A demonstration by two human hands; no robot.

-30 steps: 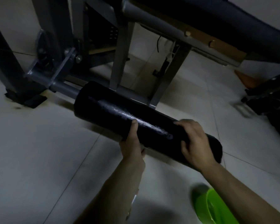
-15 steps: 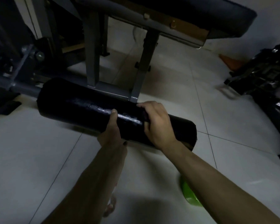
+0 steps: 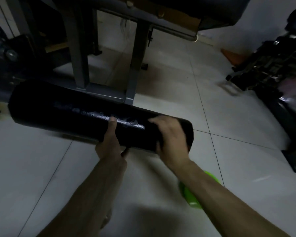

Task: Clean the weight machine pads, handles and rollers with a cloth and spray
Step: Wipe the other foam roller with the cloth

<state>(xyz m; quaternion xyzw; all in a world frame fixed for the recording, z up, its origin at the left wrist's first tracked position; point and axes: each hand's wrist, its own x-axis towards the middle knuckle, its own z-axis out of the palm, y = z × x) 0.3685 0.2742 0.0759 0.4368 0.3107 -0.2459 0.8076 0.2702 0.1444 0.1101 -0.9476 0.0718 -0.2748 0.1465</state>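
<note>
The black roller is held just above the tiled floor. It is joined to the grey machine frame at its left end, and its right end is left free. Its long axis is laid almost across the view, from far left down to near right, so the free end is pointed toward the person's right. A wet sheen is seen along its top, between the two hands.

The left hand is set under the roller near its middle, with the fingers curled beneath and the thumb pressed over the top. The right hand is wrapped over the roller just short of the free end, so it is judged the nearer hand for wiping that end. Whether a cloth is trapped under its fingers cannot be told. A green object is seen on the floor beneath the right forearm.
</note>
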